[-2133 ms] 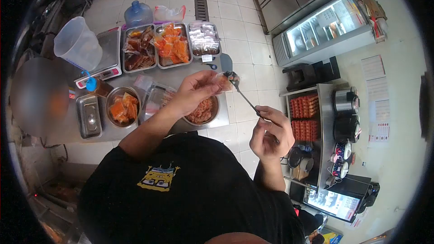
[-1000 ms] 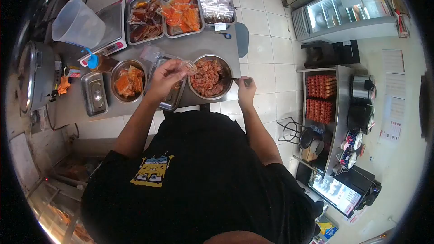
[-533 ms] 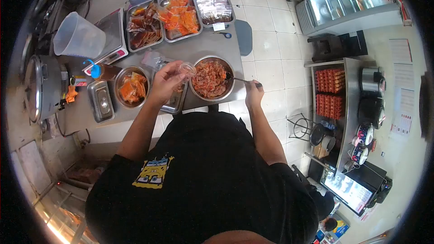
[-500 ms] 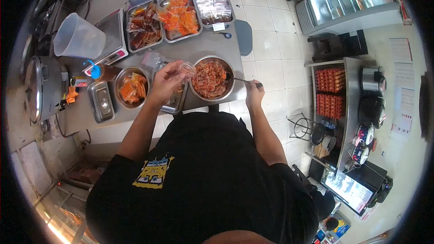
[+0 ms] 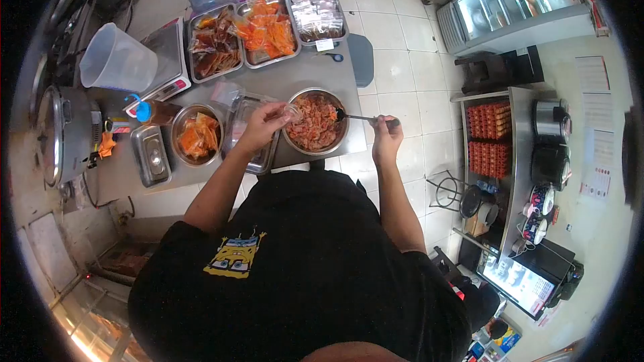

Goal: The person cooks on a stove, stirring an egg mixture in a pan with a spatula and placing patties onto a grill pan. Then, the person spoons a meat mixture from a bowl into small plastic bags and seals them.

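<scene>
My left hand is closed on a small clear plastic bag, held at the left rim of a round metal bowl. Chopped reddish meat fills much of that bowl. On its right side, my right hand grips the dark handle of a spoon; the spoon's head is down at the meat, partly hidden. Under and beside my left forearm lies a metal tray with clear plastic in it. Further left, a second metal bowl holds filled orange bags.
Trays of packed bags line the table's far side, with blue scissors near them. At left stand a scale, a translucent bucket, a blue-capped bottle and a lidded metal container. Egg trays fill a shelf at right.
My left hand has moved right with the plastic bag, to the bowl's rim. My right hand has shifted slightly right and turned on the spoon's handle.
</scene>
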The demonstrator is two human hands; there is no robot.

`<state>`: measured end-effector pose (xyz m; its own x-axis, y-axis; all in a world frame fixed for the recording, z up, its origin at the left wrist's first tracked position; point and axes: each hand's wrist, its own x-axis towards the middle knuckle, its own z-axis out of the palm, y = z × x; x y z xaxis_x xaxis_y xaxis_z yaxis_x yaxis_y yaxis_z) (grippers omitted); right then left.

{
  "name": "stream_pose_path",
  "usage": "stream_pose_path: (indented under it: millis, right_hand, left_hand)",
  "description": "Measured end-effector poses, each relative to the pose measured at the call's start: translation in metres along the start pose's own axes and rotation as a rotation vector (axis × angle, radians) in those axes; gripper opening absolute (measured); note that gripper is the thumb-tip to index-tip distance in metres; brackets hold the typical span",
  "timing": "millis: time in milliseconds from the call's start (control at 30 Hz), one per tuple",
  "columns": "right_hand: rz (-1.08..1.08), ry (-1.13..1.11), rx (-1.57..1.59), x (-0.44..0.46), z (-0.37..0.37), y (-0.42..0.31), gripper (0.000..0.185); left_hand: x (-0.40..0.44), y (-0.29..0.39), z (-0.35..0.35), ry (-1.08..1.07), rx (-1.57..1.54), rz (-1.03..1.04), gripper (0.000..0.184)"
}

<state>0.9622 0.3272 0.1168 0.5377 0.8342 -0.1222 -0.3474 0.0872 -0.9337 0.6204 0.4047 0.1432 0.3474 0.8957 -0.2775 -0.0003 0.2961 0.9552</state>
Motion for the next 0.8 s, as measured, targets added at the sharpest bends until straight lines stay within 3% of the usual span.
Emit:
stream_pose_path:
  millis: [233, 500, 700, 767, 800]
  right_hand:
    - [0.119, -0.036, 0.132, 0.004, 0.028, -0.062, 0.012]
    - [0.093, -0.102, -0.011, -0.008, 0.071, -0.122, 0.009]
    - [-0.3, -0.294, -0.385, -0.039, 0.114, -0.166, 0.013]
    - [-0.61, -0.447, -0.599, -0.047, 0.124, -0.174, 0.016]
    - [-0.614, -0.432, -0.588, -0.053, 0.13, -0.18, 0.016]
  left_hand:
    - [0.014, 0.012, 0.007, -0.108, 0.037, 0.015, 0.039]
    - [0.023, 0.032, 0.02, -0.326, -0.037, 0.044, 0.041]
    - [0.021, 0.053, 0.033, -0.356, -0.096, 0.038, 0.038]
    - [0.018, 0.065, 0.038, -0.345, -0.089, 0.071, 0.037]
    - [0.017, 0.071, 0.041, -0.333, -0.082, 0.103, 0.037]
